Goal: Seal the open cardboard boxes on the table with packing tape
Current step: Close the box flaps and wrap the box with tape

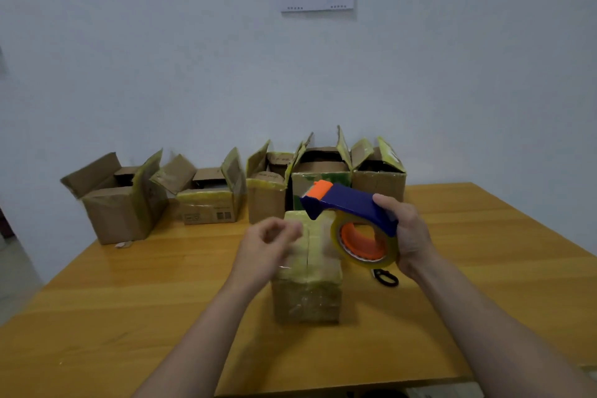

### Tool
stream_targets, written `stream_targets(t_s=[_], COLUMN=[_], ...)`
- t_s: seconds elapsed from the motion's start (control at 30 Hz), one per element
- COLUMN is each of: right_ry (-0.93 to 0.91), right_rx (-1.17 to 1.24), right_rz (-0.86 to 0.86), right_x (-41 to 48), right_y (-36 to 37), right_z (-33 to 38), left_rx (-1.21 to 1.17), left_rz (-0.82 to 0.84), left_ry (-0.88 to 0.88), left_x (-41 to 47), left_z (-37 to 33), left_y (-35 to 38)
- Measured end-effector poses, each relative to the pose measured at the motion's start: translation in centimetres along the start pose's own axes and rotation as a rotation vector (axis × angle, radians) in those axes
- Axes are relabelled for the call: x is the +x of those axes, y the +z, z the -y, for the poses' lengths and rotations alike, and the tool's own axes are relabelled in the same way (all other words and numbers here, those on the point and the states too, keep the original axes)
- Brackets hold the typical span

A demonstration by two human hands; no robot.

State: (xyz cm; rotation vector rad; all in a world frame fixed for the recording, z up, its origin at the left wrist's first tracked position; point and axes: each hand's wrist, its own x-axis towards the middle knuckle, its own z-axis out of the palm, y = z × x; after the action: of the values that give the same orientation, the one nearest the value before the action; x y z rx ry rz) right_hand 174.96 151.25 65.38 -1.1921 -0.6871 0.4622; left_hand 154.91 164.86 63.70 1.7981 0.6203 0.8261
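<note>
Wooden table (pixel 484 236), five open boxes (pixel 266 200), taped box (pixel 310 297), right grip (pixel 410 236) clamping tape dispenser (pixel 352 200), left grip (pixel 265 245) unclear

Both arms (pixel 200 333) bare from frame edge to wrist; left hand (pixel 268 245) and right hand (pixel 410 236) bare too; left fingers motion-blurred; right hand sharp, knuckles and thumb clearly outlined

Soft, even, fairly dim indoor light gives the wall (pixel 161 58) a cool bluish cast. The table (pixel 484 252) shows a mild sheen on its left side; shadows are faint. The left hand (pixel 268 245) is motion-blurred, the tape dispenser (pixel 352 203) fairly sharp. Wide-angle bending curves the table's edges.
</note>
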Motion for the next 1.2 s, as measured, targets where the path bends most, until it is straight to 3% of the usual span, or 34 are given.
stream_targets(t_s=[0.07, 0.2, 0.37, 0.7, 1.0, 1.1, 1.2], right_ry=[-0.007, -0.051, -0.059, -0.034, 0.027, 0.040, 0.044], right_rx=[-0.023, -0.053, -0.008, 0.032, 0.077, 0.070, 0.045], right_rz=[0.077, 0.211, 0.273, 0.322, 0.360, 0.358, 0.369], right_x=[0.1, -0.2, -1.1, -1.3, -1.6, -1.6, -1.6], right_y=[-0.9, -1.2, -1.2, -0.8, 0.1, 0.4, 0.4], right_z=[0.4, 1.1, 1.8, 1.5, 1.7, 1.9, 2.1], left_rx=[-0.142, -0.314, -0.700, -0.872, -1.281, -1.302, -1.153], left_rz=[-0.076, 0.127, 0.182, 0.263, 0.305, 0.357, 0.352], left_ry=[-0.158, -0.352, -0.467, -0.473, -0.482, -0.473, -0.491], left_x=[1.0, 1.8, 1.3, 1.0, -0.3, -0.2, 0.0], left_z=[-1.8, -3.9, -4.3, -2.7, -1.5, -1.2, -1.3], left_y=[-0.5, -0.3, 0.5, 0.7, 1.6, 1.0, 0.4])
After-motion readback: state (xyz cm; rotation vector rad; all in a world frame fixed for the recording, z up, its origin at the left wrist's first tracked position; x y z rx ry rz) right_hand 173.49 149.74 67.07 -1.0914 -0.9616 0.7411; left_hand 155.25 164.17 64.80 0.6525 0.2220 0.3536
